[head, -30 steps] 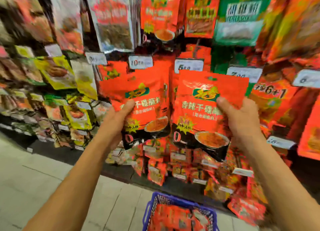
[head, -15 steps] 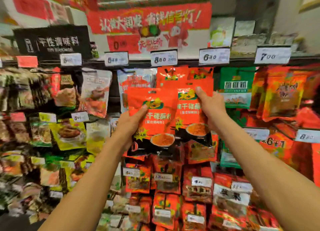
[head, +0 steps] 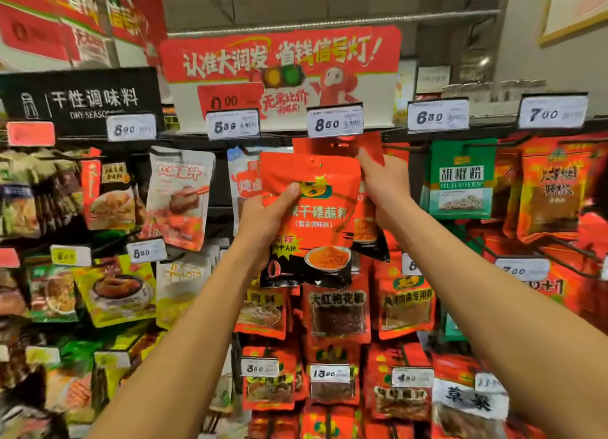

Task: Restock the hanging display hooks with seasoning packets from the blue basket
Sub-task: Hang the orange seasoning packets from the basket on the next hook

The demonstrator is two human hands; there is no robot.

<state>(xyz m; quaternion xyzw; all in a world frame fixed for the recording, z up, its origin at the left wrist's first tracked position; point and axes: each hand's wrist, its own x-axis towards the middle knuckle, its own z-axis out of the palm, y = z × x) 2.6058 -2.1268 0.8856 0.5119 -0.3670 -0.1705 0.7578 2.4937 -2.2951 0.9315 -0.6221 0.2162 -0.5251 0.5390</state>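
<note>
Access to the top-row hook under the 8.60 price tag (head: 335,123) is obstructed in front by the red packet (head: 312,215) held in the left hand (head: 263,221). The right hand (head: 383,188) occupies the narrow gap between that hook's packets and the green pepper packet (head: 460,178). A dark open gap lies left of the held packet, beside the white-fronted packet (head: 179,195). Below, hanging packets in the lower rows are closely packed, their price tags projecting forward.

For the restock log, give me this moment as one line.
left hand: holds red packet | right hand: lifts second packet to hook under 8.60 tag | basket: unseen
</note>
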